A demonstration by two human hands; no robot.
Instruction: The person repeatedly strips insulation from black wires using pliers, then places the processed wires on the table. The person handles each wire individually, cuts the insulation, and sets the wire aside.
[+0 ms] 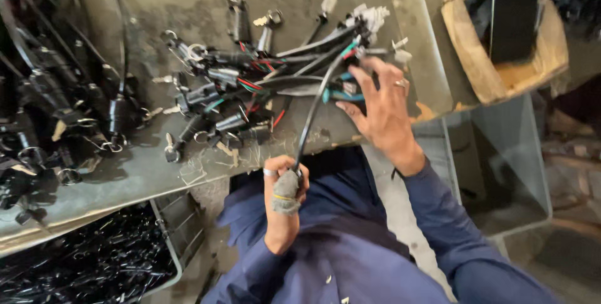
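My left hand (283, 194) was closed in a fist just off the near edge of the grey worktable (144, 172), with a ring on one finger and a grey rag wrapped round the thumb. It gripped the lower end of a black cable (311, 111) — the cable ran up from that fist, across the table edge, to the cluster of plugs at the far right of the pile.

My right hand (383, 111) lay over that same end of the pile, fingers spread and palm down, a ring on one finger. Its fingertips rested among the white connectors (370, 17) and the teal and red wires there; it pressed on them rather than clasping anything, and I could not tell whether any single wire was pinched under it.

The pile itself was a bundle of ignition-switch harnesses (235, 94), black lock barrels with keys pointing left and wiring trailing right, lying in the middle of the table. A second, darker heap of the same switches (59, 116) sat at the table's left end, well apart from my hands. Below the table on the left stood a wire basket (164, 235) full of black cables — and beyond the right corner, a worn cardboard box (501, 72) held a black slab.
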